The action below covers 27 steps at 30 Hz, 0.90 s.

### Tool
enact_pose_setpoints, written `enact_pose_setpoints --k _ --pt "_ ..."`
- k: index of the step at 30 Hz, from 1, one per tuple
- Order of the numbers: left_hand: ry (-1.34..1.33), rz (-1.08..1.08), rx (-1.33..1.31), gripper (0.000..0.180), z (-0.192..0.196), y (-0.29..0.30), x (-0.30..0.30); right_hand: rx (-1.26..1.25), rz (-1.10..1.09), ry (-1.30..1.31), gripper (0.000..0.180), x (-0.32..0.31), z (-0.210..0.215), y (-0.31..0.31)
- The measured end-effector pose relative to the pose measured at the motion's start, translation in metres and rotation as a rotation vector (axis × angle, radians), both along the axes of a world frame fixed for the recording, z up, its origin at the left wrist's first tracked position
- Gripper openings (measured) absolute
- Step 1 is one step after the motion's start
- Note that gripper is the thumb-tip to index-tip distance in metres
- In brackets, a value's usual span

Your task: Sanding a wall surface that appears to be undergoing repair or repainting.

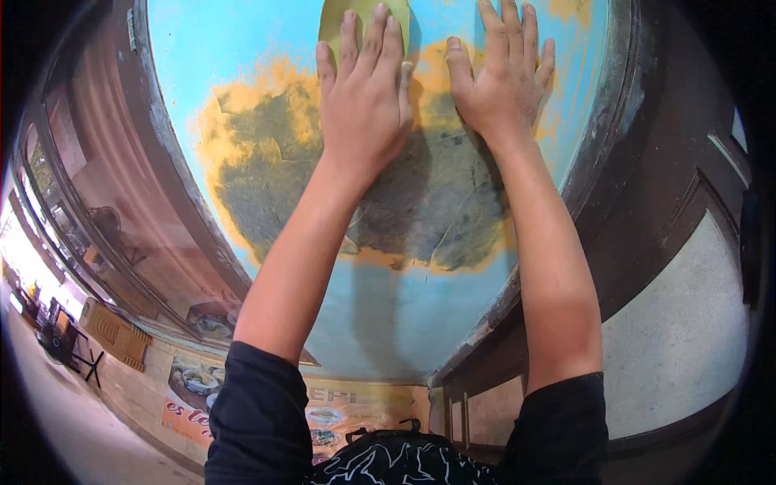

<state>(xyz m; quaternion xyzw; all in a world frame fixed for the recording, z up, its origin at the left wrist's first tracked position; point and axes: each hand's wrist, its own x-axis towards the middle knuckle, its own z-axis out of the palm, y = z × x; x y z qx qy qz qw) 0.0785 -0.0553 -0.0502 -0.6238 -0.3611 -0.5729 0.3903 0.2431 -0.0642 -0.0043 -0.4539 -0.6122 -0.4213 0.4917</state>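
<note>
My left hand (365,105) lies over a yellow-olive sheet of sandpaper (333,18), its fingers spread and pressing the sheet to a light-blue painted panel (339,307). The thumb runs along the sheet's right edge. To the right, my right hand (503,89) rests on the same panel with its fingers apart and nothing in it. Under and around both hands spreads a rough patch (275,174), dark grey in the middle with yellow-orange borders where the blue paint is gone. The top of the sandpaper is cut off by the picture's edge.
Dark, worn frames border the panel at the left (174,137) and right (594,162). A glass pane (121,186) stands at the left. Lower down are a printed food banner (186,396), a wooden bench-like piece (115,333) and a black fan-like object (56,335).
</note>
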Motion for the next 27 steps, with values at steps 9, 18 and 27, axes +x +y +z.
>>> enact_pose_setpoints --k 9,18,27 --pt "0.048 -0.004 -0.061 0.054 -0.003 -0.012 0.006 0.033 0.037 -0.011 0.064 -0.001 0.0 -0.001" --pt "0.028 -0.04 -0.124 0.053 -0.027 -0.023 0.015 0.032 0.054 -0.051 0.064 0.008 -0.004 -0.005" --pt "-0.002 -0.055 -0.123 0.055 0.014 -0.018 0.022 0.216 0.067 -0.135 0.06 0.019 -0.028 0.009"
